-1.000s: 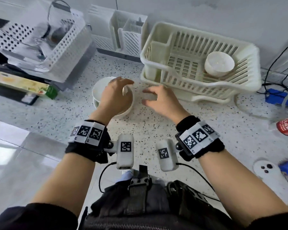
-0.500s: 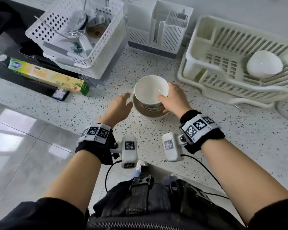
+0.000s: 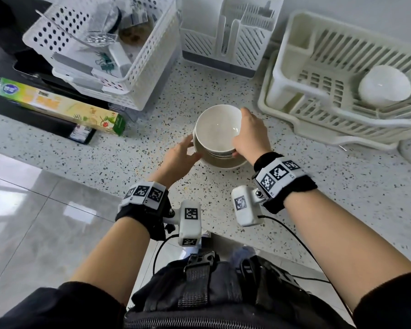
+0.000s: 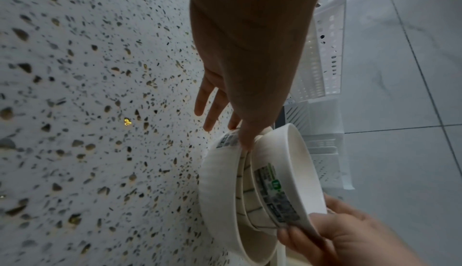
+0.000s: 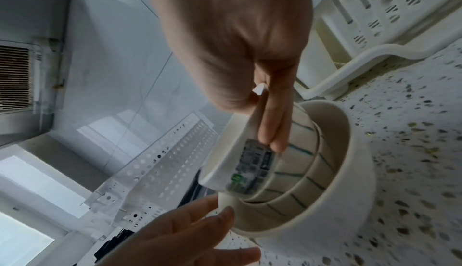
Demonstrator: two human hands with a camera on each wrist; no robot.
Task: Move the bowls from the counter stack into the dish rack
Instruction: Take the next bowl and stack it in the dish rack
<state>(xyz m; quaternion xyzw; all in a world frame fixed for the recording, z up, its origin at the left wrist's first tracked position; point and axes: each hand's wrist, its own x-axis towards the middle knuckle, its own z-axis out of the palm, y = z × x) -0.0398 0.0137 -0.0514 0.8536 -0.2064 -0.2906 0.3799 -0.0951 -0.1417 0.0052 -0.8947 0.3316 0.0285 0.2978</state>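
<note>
On the speckled desk [image 3: 128, 162], beside the dish rack [image 3: 342, 129], the top bowl [image 3: 217, 129] is pinched by the right hand [image 3: 250, 136]; the stack [image 3: 226, 162] is steadied by the spread left hand [image 3: 179, 156]. Sticking nested bowls could be dragged along.

A speckled terrazzo counter [image 3: 294, 198] carries a stack of nested bowls [image 3: 220, 148] near its middle. Far left sit a perforated white basket [image 3: 133, 74] and a yellow-green foil box [image 3: 57, 105]; far centre a cutlery caddy [image 3: 230, 39]; far right a cream dish rack [image 3: 318, 124].
</note>
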